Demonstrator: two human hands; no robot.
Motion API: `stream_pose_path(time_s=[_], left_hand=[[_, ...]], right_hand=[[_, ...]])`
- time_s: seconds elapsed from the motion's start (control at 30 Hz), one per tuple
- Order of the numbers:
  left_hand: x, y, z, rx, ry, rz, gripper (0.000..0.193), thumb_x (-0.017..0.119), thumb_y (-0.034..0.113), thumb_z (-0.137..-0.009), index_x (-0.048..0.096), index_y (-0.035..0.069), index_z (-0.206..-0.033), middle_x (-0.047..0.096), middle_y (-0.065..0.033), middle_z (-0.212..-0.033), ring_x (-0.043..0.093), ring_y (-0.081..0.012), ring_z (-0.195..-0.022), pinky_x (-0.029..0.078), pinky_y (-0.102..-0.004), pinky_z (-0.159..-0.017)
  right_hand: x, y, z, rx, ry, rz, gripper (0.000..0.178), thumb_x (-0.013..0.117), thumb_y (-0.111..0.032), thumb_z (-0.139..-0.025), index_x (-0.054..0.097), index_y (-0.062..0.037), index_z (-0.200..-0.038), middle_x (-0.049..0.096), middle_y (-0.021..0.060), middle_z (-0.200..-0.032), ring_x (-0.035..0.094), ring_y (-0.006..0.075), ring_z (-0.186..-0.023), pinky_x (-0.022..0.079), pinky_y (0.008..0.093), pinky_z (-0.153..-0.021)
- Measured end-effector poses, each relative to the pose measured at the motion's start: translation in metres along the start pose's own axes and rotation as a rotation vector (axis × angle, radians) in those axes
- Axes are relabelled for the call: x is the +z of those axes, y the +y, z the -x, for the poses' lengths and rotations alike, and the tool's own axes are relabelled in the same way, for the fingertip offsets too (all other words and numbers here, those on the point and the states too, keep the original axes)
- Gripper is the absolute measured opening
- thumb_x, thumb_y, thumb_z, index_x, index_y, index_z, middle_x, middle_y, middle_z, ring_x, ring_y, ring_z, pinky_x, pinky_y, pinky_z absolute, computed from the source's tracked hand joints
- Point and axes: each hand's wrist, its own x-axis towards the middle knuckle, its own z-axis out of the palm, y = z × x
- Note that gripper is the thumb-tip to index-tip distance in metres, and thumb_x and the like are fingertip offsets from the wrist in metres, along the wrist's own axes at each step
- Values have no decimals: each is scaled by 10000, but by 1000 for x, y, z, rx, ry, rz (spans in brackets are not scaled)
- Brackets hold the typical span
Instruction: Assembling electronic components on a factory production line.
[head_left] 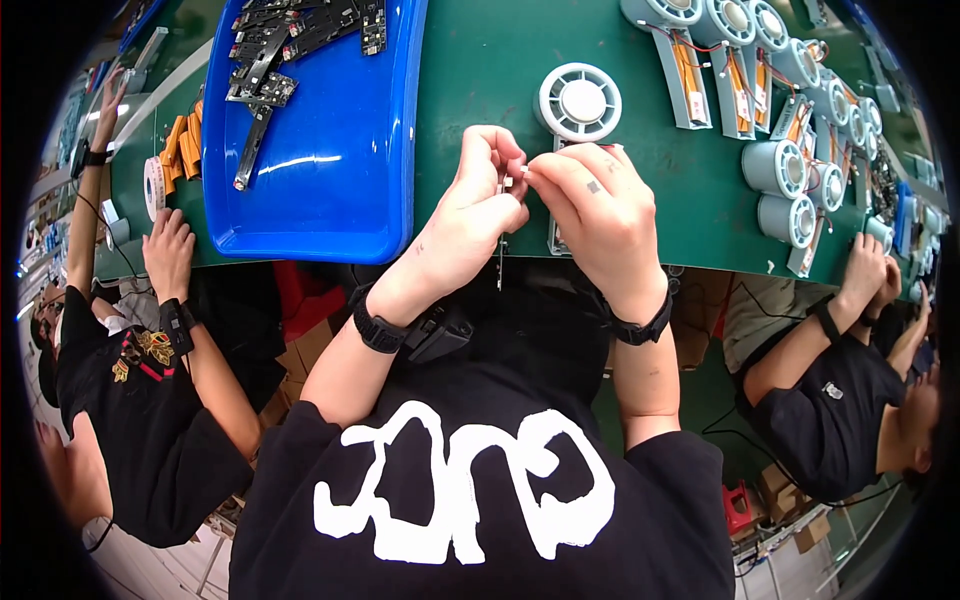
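My left hand is closed on a narrow circuit board, seen nearly edge-on, its lower end sticking out below the fingers. A small white connector shows at the board's upper part. Fingertips of my right hand pinch a tiny white plug close beside that connector; I cannot tell whether the two touch. Just beyond my hands, a light blue handheld fan lies with its round grille up. Its handle points toward me and is partly covered by my right hand.
A blue tray on the left holds several black circuit boards. Orange cylinders and a tape roll lie beyond it. Several light blue fan units crowd the green table's right side. Other people work on both sides.
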Motion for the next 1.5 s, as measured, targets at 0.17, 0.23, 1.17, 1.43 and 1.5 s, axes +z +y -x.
stream_pose_path(time_s=[0.17, 0.23, 1.17, 1.43, 1.5], left_hand=[[-10, 9, 7, 10, 50, -62, 520, 654, -38, -922, 408, 37, -1374, 514, -49, -1054, 539, -114, -847, 493, -232, -735], [-4, 15, 12, 10, 61, -12, 512, 664, -44, -918, 428, 29, -1366, 533, -57, -1062, 564, -121, -878, 510, -244, -769], [8, -7, 10, 38, 66, 276, 223, 490, 135, -1086, 500, 13, -1272, 596, -79, -1044, 497, -95, -715, 457, -263, -619], [11, -8, 9, 22, 68, 299, 228, 498, 140, -1087, 505, 9, -1272, 552, -33, -940, 494, -85, -709, 438, -253, -604], [9, -8, 9, 25, 72, 309, 234, 498, 143, -1087, 502, 8, -1278, 550, -32, -938, 496, -85, -711, 436, -252, -605]], right_hand=[[-7, 3, 3, 66, 2, -101, 217, 818, -22, -768, 731, -54, -965, 701, 70, -917, 688, 256, -809, 539, 332, -676], [-10, 3, 4, 64, -9, -113, 222, 816, -13, -766, 734, -52, -969, 701, 71, -920, 691, 256, -818, 544, 333, -680], [-1, 2, -4, -37, -3, 46, 162, 729, 33, -800, 617, -34, -897, 626, 94, -791, 627, 286, -676, 494, 364, -597], [-3, 7, 0, -47, -60, 105, 147, 733, -48, -805, 620, -53, -899, 663, 89, -897, 676, 253, -775, 551, 343, -650], [-4, 7, 0, -36, -68, 86, 149, 731, -45, -800, 617, -50, -896, 657, 90, -895, 673, 253, -769, 556, 347, -656]])
